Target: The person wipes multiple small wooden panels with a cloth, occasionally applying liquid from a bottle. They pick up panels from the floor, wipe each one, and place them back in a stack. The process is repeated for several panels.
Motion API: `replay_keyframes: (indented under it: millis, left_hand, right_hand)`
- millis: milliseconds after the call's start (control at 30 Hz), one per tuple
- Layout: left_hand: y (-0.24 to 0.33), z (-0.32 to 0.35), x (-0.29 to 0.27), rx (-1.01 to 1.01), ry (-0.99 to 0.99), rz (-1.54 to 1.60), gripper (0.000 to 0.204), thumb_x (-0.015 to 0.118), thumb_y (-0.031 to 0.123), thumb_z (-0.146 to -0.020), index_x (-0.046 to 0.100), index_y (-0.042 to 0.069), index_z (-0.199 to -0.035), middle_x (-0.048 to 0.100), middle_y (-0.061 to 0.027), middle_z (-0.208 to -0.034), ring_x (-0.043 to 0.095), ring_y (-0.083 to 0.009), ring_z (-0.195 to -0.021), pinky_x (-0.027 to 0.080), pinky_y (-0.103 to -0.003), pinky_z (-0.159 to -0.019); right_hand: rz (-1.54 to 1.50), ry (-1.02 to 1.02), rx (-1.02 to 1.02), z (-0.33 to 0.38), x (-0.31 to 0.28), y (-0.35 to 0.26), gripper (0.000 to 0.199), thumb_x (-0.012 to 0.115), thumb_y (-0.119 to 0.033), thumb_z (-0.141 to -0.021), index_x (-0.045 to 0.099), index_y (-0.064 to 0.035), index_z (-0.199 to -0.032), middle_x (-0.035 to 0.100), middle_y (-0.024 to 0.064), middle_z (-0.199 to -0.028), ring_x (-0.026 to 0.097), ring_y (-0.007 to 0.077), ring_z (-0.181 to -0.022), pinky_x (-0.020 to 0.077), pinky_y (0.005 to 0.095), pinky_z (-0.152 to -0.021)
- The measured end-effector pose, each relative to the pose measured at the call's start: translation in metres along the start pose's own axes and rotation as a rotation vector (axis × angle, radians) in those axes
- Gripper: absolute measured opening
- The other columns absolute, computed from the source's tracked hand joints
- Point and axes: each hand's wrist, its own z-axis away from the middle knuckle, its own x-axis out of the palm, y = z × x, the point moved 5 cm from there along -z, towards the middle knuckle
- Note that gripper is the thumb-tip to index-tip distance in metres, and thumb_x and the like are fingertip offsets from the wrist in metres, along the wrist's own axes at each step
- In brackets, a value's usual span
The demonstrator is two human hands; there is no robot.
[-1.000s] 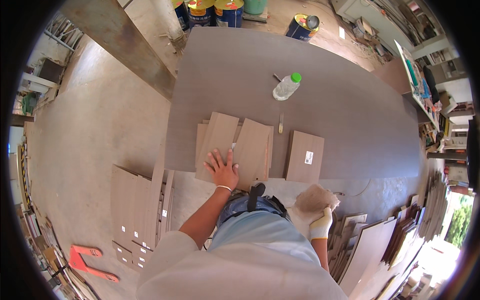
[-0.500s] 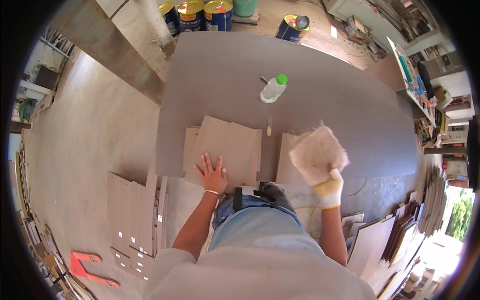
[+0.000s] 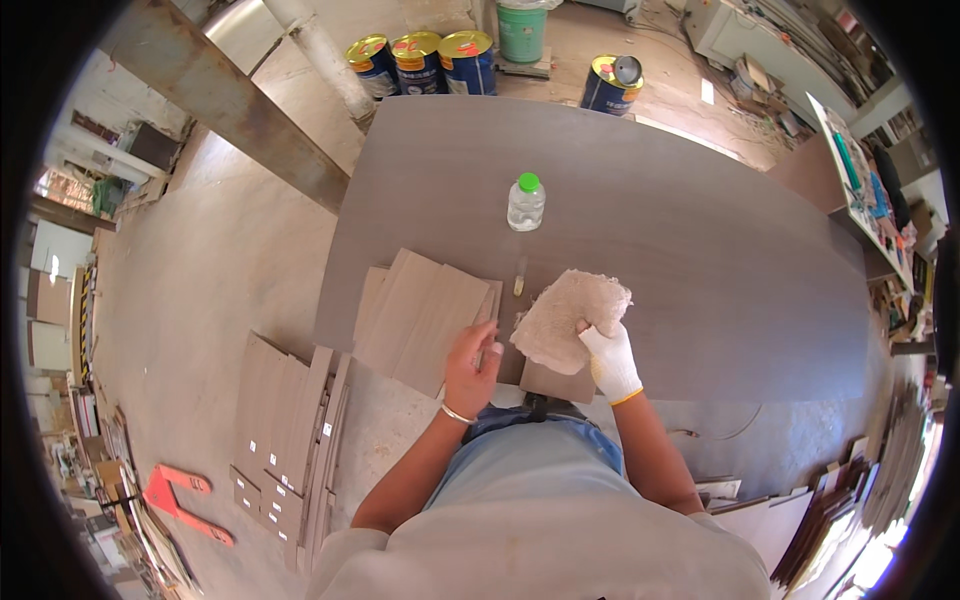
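Note:
My right hand, in a white glove with a yellow hem, grips a shaggy beige fibre pad by its near right edge. The pad is up over the large grey-brown board, partly covering a small wood-grain panel at the near edge. My left hand is bare, with a light band at the wrist. Its fingers are loosely bent and apart, with nothing visible in them. It hovers by the right side of several overlapping wood-grain panels. A small yellowish-handled tool lies between panels and pad.
On the large board a clear bottle with a green cap stands farther back. Blue drums and a green bucket are beyond it. A steel post rises at left. Panels and an orange pallet jack are lower left.
My left hand has come off the panels, where it lay flat, and moved right. My right hand has brought the fibre pad left, closer to it. The view has shifted slightly.

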Motion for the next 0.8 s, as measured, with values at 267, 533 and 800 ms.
replay_keyframes:
  millis: [267,533,800]
  left_hand:
    - [0.030,-0.012,0.029,-0.240,-0.003,1.518,0.080,0.062,0.058,-0.100,0.039,0.010,-0.159,0.050,-0.0113,-0.158,0.048,-0.0328,-0.146,0.039,-0.053,-0.120]
    - [0.029,-0.008,0.011,-0.177,0.001,1.478,0.067,0.066,0.032,-0.098,0.043,0.008,-0.157,0.052,-0.0133,-0.158,0.046,-0.0350,-0.147,0.032,-0.054,-0.125]
    - [0.069,-0.020,0.044,-0.228,0.174,1.598,0.067,0.059,0.038,-0.103,0.040,0.008,-0.159,0.050,-0.0129,-0.159,0.044,-0.0344,-0.149,0.029,-0.055,-0.126]
  right_hand:
    - [0.790,-0.557,-0.826,0.047,0.061,-0.076,0.053,0.075,-0.002,-0.076,0.068,-0.0013,-0.128,0.066,0.0238,-0.134,0.056,0.0394,-0.136,0.0485,0.0464,-0.111]
    - [0.267,-0.290,-0.162,0.040,-0.018,-0.037,0.067,0.051,0.013,-0.085,0.060,-0.0085,-0.147,0.071,0.0173,-0.131,0.072,0.0239,-0.090,0.0589,0.0365,-0.080]
    - [-0.506,-0.725,0.426,0.052,0.009,0.028,0.079,0.076,-0.031,-0.096,0.042,0.0093,-0.155,0.052,0.0193,-0.155,0.057,0.0333,-0.136,0.0513,0.0459,-0.109]
